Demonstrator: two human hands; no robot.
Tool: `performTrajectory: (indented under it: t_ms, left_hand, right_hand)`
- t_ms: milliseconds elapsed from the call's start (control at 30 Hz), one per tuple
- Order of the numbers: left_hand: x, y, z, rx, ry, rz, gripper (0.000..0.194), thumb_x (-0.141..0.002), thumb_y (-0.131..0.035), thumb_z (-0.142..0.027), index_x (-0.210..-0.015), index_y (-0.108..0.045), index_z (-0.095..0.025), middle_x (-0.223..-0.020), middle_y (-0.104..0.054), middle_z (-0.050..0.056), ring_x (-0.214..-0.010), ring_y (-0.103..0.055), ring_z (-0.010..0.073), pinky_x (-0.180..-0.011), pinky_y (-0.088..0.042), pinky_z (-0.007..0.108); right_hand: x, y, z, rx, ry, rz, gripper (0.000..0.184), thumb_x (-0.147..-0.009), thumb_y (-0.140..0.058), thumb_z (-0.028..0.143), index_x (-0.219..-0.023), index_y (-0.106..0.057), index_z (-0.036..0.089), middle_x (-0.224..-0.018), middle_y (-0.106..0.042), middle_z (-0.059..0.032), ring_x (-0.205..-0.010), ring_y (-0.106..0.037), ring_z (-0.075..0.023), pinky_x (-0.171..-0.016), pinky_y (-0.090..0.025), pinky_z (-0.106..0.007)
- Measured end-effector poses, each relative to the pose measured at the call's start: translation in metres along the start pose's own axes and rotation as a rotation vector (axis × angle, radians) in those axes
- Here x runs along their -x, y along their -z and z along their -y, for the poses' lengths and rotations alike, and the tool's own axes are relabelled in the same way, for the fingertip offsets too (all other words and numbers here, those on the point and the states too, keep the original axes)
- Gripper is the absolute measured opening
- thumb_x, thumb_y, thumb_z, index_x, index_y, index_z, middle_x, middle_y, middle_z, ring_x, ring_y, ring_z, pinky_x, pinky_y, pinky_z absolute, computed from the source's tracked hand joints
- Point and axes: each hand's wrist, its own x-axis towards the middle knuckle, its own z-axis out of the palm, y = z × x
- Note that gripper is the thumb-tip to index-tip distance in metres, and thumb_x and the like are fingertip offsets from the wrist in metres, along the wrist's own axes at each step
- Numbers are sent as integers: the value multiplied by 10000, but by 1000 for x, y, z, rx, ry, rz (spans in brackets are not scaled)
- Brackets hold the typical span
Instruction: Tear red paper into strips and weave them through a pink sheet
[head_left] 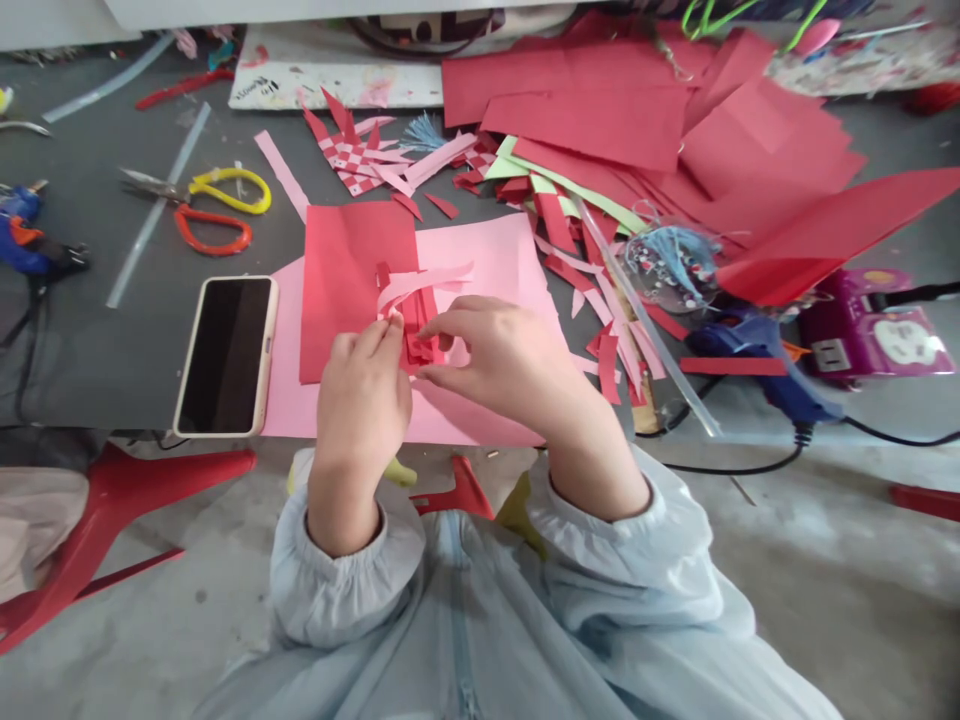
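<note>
A small piece of red and pink paper strips [424, 283], partly interlaced, lies over the edge of a red paper sheet [352, 250]. That sheet rests on a larger pink sheet [495, 260]. With its fingers together, my left hand [364, 390] presses on the left side of the strips. My right hand [510, 360] has thumb and index finger bent in a pinch at the strips' right end, at a red fold. My fingers partly cover the strips, so their exact weave is hidden.
A phone [226, 355] and scissors [217, 205] lie to the left. Woven paper pieces [356, 155], strip scraps and stacked red paper [585, 125] spread behind and right. Glue guns [765, 360] lie on both sides; a purple box [874, 330] sits far right.
</note>
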Motion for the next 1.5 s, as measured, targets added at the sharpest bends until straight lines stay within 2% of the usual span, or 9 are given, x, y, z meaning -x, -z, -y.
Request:
performTrajectory:
  t_ms: [167, 333, 433, 533, 800, 967, 1167, 1367, 1500]
  left_hand:
    - [-1, 0, -1, -5, 0, 8, 469, -945, -436, -89, -1380, -612, -86, -1343, -686, 142, -1081, -614, 296, -1016, -529, 468]
    - [-1, 2, -1, -7, 17, 54, 489, -946, -427, -80, -1407, -588, -46, -1373, -664, 171, -1098, -607, 310, -1050, -514, 491]
    - [-1, 2, -1, 5, 17, 42, 494, -939, -432, -78, -1407, -589, -80, -1373, -668, 157, -1102, -607, 302, -1057, -512, 499]
    - [0, 1, -2, 14, 17, 18, 480, -936, -434, -76, -1382, -610, -105, -1367, -676, 133, -1098, -614, 292, -1059, -509, 487]
    - [-1, 1, -3, 16, 6, 22, 449, -977, -424, -110, -1382, -613, -64, -1372, -674, 147, -1103, -614, 304, -1051, -512, 475]
    - [0, 1, -3, 11, 6, 15, 462, -957, -431, -89, -1379, -616, -61, -1354, -688, 140, -1094, -623, 305, -1043, -518, 464]
    - [1, 0, -1, 44, 7, -18, 461, -923, -447, -56, -1336, -644, -107, -1344, -700, 122, -1092, -634, 286, -1044, -520, 457]
    - [0, 4, -6, 36, 36, 43, 471, -929, -443, -39, -1339, -660, -119, -1393, -671, 113, -1098, -606, 298, -1038, -524, 469]
    - [-2, 6, -8, 15, 48, 65, 448, -941, -433, -49, -1305, -683, -119, -1386, -668, 122, -1075, -598, 311, -996, -540, 486]
  right_hand:
    - [-2, -12, 2, 148, 77, 20, 193, -912, -695, 282, -1010, -754, 126, -959, -671, -121, -946, -598, -268, -812, -481, -374]
    - [-4, -16, 2, 204, 71, 43, 197, -946, -638, 264, -1033, -752, 130, -1037, -690, -134, -956, -597, -263, -845, -501, -386]
    - [-4, -18, 4, 266, 43, 71, 216, -956, -599, 244, -1030, -751, 111, -1048, -695, -144, -939, -608, -256, -806, -497, -372]
    - [-3, -19, 11, 339, 19, 103, 216, -963, -571, 227, -1010, -746, 110, -1059, -695, -154, -940, -612, -256, -698, -463, -350]
    - [-2, -17, 26, 433, -31, 150, 219, -958, -516, 113, -963, -735, 122, -1050, -707, -158, -908, -598, -227, -579, -326, -324]
    - [-5, -19, 19, 416, -45, 123, 236, -965, -494, 123, -942, -729, 124, -1024, -714, -159, -856, -604, -227, -552, -281, -323]
    - [-6, -20, 10, 289, -83, 7, 233, -987, -476, 157, -973, -708, 136, -909, -738, -131, -746, -590, -198, -577, -298, -314]
    - [-6, -20, 2, 177, -97, -48, 196, -979, -516, 221, -890, -674, 149, -831, -727, -94, -668, -564, -163, -592, -313, -292]
    - [-6, -18, 1, 170, -97, -59, 249, -986, -522, 295, -838, -657, 147, -801, -721, -97, -648, -558, -161, -591, -311, -293]
